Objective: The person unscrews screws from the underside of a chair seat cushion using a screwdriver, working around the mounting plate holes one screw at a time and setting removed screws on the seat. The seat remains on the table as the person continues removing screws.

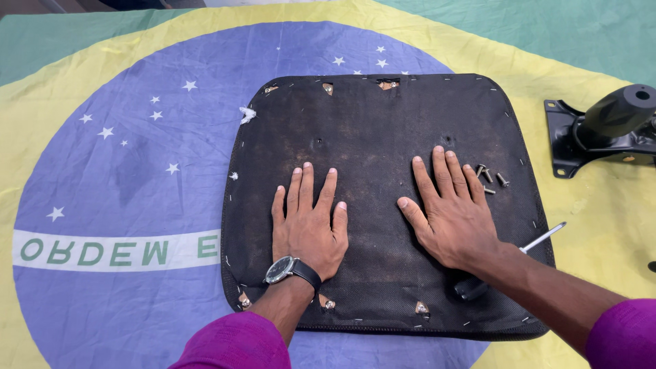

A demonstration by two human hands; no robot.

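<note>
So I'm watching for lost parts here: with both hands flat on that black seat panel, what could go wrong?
The loose screws lie right beside the right hand; a nudge could roll them off the black seat panel. The screwdriver lies partly under the right forearm near the panel's edge, so moving that arm might knock it away. The left hand is clear of both.

screwdriver (529, 249) handle mostly under right forearm, black bracket (601, 130) cut off at right edge
</note>
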